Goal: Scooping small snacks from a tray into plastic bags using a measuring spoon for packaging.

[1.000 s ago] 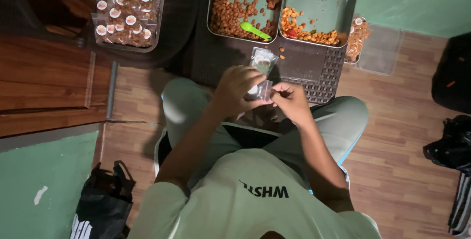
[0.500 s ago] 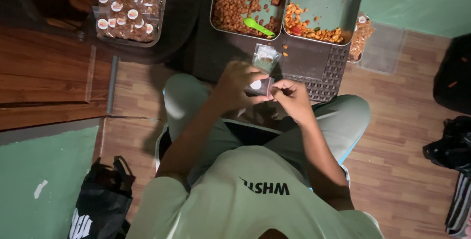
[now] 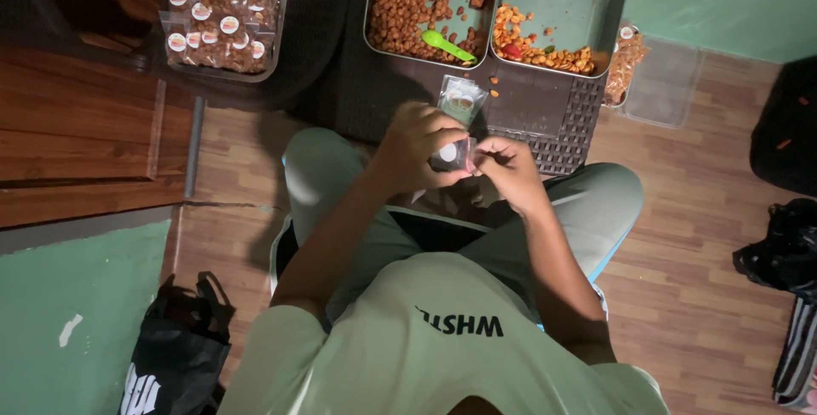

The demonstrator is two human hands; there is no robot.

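Both hands pinching one small clear pouch [image 3: 451, 154] over the lap, left hand [image 3: 419, 144] and right hand [image 3: 502, 168] closed on it. Beyond, spare pouches [image 3: 460, 98] on a dark crate [image 3: 545, 117], then two snack trays [image 3: 430, 11] with a green scoop [image 3: 448, 45].

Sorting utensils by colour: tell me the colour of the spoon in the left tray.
Bright green spoon, best seen in the head view.
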